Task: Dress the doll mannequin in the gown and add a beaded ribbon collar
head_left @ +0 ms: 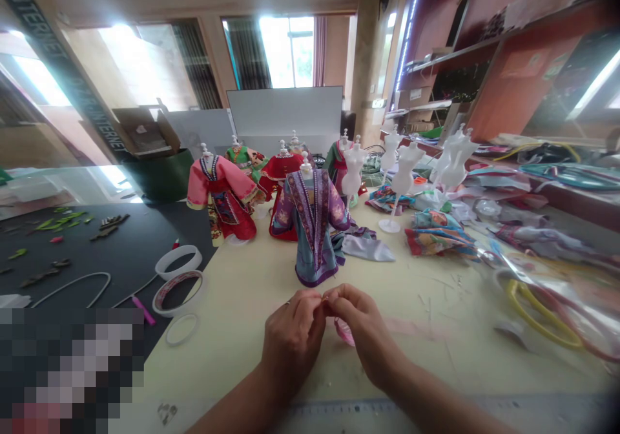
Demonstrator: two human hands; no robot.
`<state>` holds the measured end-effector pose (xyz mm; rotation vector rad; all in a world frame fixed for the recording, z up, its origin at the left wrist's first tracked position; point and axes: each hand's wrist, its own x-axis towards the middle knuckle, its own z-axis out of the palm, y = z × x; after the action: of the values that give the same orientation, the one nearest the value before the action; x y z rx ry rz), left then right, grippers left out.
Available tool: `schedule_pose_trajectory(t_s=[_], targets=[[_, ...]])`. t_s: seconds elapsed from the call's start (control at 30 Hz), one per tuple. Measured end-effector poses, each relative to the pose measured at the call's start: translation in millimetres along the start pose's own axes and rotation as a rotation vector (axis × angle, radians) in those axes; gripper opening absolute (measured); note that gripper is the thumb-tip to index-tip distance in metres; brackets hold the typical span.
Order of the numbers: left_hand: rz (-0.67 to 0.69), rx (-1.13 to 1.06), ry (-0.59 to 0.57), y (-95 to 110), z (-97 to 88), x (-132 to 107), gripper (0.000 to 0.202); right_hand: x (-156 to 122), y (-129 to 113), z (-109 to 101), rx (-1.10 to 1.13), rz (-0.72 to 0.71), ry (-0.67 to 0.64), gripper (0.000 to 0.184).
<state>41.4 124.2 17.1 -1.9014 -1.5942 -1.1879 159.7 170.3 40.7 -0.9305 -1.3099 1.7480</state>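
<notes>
My left hand and my right hand meet fingertip to fingertip above the pale yellow tabletop. Both are closed in a pinch. What lies between the fingertips is tiny and mostly covered. A loop of pink ribbon shows under my right hand and seems to come from its fingers. Just beyond my hands stands a small dress form in a purple and blue embroidered robe.
Behind it are dressed forms, including one in a pink and red robe, and bare white forms. Tape rolls lie left, folded patterned cloth right. A clear ruler runs along the near edge.
</notes>
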Motion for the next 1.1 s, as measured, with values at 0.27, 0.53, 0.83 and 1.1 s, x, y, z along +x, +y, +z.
schedule_pose_trajectory(t_s=[0.27, 0.53, 0.83, 1.1], targets=[[-0.016, -0.024, -0.004, 0, -0.6, -1, 0.007, 0, -1, 1, 0.034, 0.009, 0.009, 0.015], [-0.585, -0.535, -0.147, 3, -3.2, 7, 0.021, 3, 2, 0, 0.083, 0.005, -0.011, 0.016], [-0.699, -0.692, -0.212, -2, -5.5, 14, 0.013, 10, 7, -6, -0.169, -0.105, 0.01, 0.013], [-0.423, -0.54, -0.198, -8, -7.3, 11, 0.015, 8, 4, -8, -0.218, -0.091, -0.034, 0.013]])
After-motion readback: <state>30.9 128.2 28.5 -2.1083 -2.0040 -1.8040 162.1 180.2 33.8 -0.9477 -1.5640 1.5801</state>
